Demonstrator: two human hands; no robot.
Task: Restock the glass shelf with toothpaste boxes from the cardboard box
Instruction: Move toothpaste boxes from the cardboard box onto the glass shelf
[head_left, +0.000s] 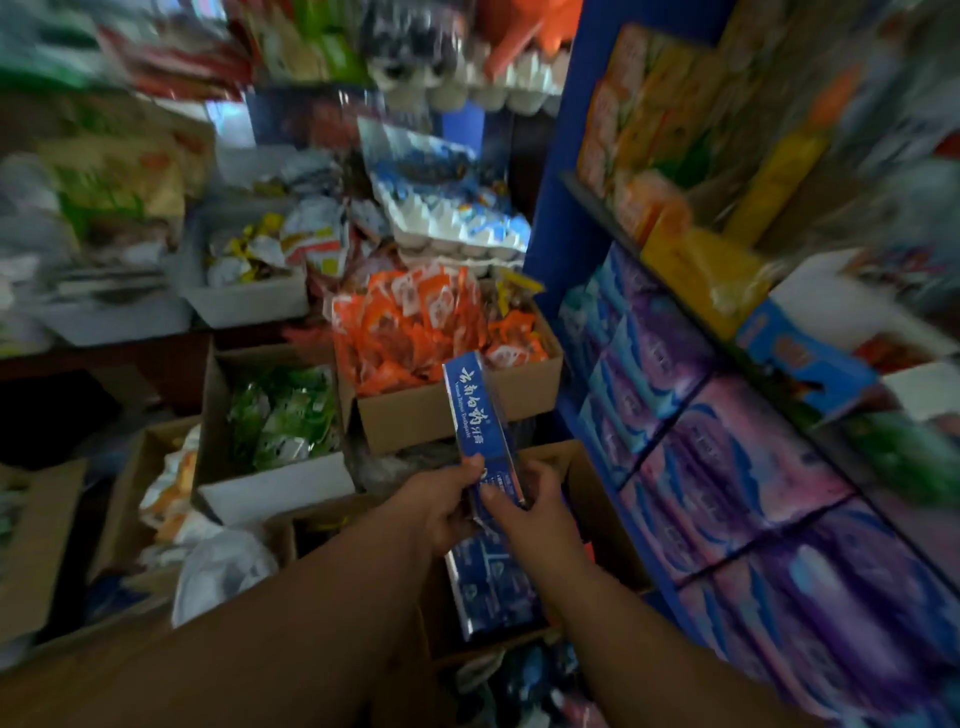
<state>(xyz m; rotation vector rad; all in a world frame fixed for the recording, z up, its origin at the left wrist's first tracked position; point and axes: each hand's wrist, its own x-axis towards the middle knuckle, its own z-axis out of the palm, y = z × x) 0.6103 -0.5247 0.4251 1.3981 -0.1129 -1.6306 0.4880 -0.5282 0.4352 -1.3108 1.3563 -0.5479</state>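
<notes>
A blue toothpaste box (475, 415) with white lettering stands nearly upright in the middle of the view. My left hand (441, 506) grips its lower end from the left, thumb on the front face. My right hand (535, 504) holds the same lower end from the right, fingers curled round it. Below the hands, an open cardboard box (592, 499) holds several more blue toothpaste boxes (491, 587) lying flat. To the right rises the blue-framed shelf unit (558, 208) with glass shelves (670, 291); this part is blurred.
Purple and blue packs (727, 447) fill the lower shelf on the right, orange and yellow boxes (665, 156) the upper one. Cartons of orange sachets (426, 332) and green packets (280, 415) stand ahead. Egg trays (457, 223) are stacked behind them.
</notes>
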